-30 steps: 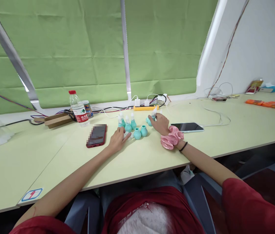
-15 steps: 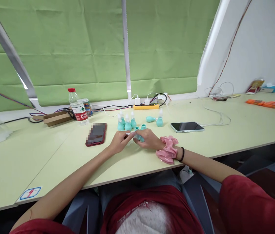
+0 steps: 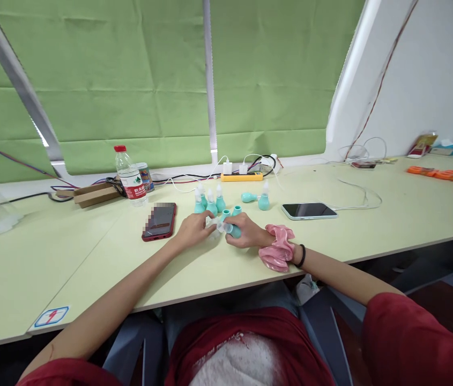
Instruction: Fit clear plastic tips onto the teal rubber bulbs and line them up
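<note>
My right hand (image 3: 244,231) is closed around a teal squeeze-bulb nasal aspirator (image 3: 234,231), its translucent nozzle (image 3: 221,227) pointing left. My left hand (image 3: 194,229) is beside that nozzle, thumb and forefinger apart around small clear plastic pieces (image 3: 212,221); whether it touches them is hard to make out. Two teal bulbs without tips, one bulb (image 3: 225,214) and another bulb (image 3: 237,209), stand just behind my hands. Farther back is a group of capped aspirators (image 3: 211,207) standing upright. To their right, one aspirator (image 3: 249,197) lies on its side near an upright capped one (image 3: 264,201).
A red-cased phone (image 3: 160,221) lies left of my hands, a white-edged phone (image 3: 309,210) to the right. Behind are a water bottle (image 3: 132,179), a can (image 3: 146,177), a cardboard tray (image 3: 97,194) and a yellow power strip (image 3: 242,177). Orange objects (image 3: 443,174) lie far right.
My left thumb and forefinger have drawn back from the aspirator and spread apart. The nozzle of the bulb in my right hand now shows more plainly.
</note>
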Available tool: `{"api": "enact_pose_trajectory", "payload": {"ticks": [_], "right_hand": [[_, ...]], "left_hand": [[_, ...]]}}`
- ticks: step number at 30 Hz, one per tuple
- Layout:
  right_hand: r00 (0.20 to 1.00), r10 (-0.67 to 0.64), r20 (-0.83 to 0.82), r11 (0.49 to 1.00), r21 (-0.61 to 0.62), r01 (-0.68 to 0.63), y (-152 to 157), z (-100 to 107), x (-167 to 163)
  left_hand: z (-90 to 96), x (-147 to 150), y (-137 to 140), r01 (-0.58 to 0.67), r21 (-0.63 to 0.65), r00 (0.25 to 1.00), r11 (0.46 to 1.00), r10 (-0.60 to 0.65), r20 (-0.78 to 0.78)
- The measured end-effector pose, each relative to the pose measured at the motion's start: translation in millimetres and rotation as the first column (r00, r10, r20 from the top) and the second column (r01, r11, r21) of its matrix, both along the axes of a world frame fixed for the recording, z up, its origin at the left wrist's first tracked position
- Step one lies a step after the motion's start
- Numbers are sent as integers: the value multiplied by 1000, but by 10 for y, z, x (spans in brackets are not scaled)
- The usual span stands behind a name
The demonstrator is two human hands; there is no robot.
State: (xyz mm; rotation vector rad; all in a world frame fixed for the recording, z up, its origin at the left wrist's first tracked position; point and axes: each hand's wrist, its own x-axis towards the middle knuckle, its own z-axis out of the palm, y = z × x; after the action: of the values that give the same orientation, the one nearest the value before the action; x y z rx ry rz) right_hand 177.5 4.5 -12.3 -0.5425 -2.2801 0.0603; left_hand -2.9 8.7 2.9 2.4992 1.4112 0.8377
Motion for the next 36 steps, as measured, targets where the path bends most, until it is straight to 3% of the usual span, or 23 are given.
{"api": "enact_pose_trajectory", "payload": {"ticks": [3, 6, 10, 15, 17, 22, 25, 31, 36], "right_hand": [[1000, -8, -3, 994, -112, 7, 4, 11, 3], [1000, -1, -25, 952, -306, -7, 8, 9, 3], [993, 65, -100, 827, -552, -109, 23, -16, 3], [977, 75, -201, 754, -630, -188, 35, -32, -7], [969, 87, -233, 687, -690, -228, 29, -33, -17], [930, 101, -355, 466, -808, -359, -9, -25, -48], [906, 90, -413, 372, -830, -415, -33, -13, -64], [913, 11, -408, 300, -869, -392, -55, 0, -92], [895, 50, -444, 313, -844, -436, -55, -2, -98]], "left_hand": [[-67, 5, 36, -89, 44, 984, 995, 94, -153], [-78, 20, 42, -110, 126, 987, 986, 124, -104], [-55, 57, -18, 23, 92, 980, 996, -40, 196], [-43, 113, -92, 236, -121, 829, 964, -135, 543], [-37, 119, -90, 287, -168, 788, 943, -132, 602], [-36, 107, -68, 353, -242, 722, 904, -99, 684], [-53, 109, -67, 381, -248, 688, 890, -94, 719], [-84, 122, -68, 393, -264, 651, 881, -64, 756], [-101, 135, -78, 387, -263, 651, 884, -60, 756]]}}
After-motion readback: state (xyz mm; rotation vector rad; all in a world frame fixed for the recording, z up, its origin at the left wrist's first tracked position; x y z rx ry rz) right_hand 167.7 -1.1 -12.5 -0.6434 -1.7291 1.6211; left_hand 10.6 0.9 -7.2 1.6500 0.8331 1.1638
